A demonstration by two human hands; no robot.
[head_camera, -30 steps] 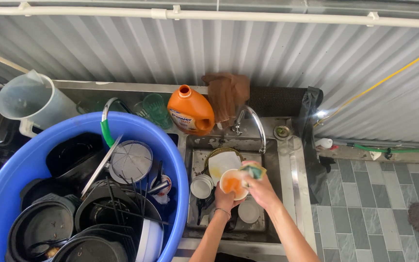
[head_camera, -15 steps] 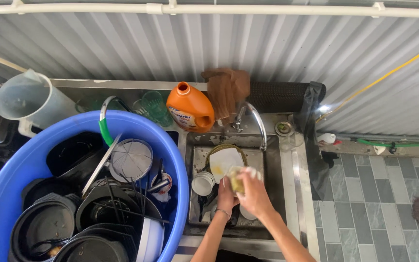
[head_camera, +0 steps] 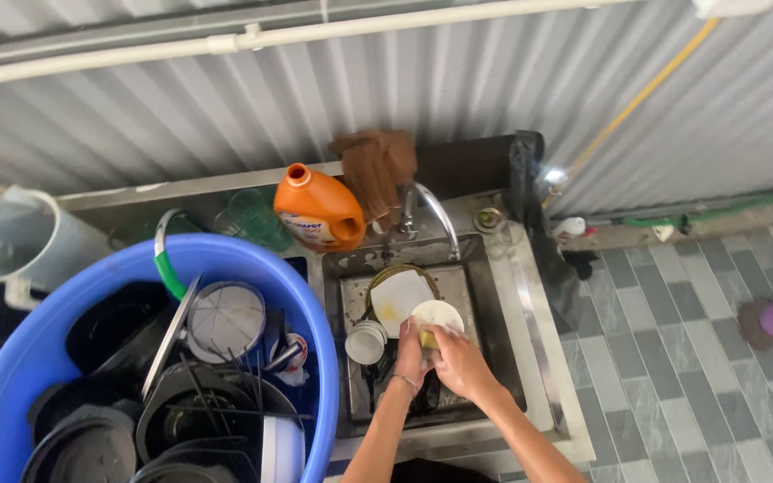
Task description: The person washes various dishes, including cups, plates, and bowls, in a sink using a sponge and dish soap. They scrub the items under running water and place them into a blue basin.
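Over the steel sink, my left hand holds a small white plate by its near edge. My right hand presses a yellow sponge against the plate. Beneath it, a larger white plate with yellow smears lies in a dark-rimmed dish, and a stack of small white cups stands at the sink's left side. The curved tap arches above the basin.
A big blue tub full of dark pans, a round strainer and lids fills the left. An orange detergent jug, a brown cloth and a clear measuring jug stand along the corrugated wall. Grey tiled floor lies right.
The plate was tilted up showing orange residue a second ago; now it is lower over the basin with its white side showing. My hands have drawn together on it with the sponge.
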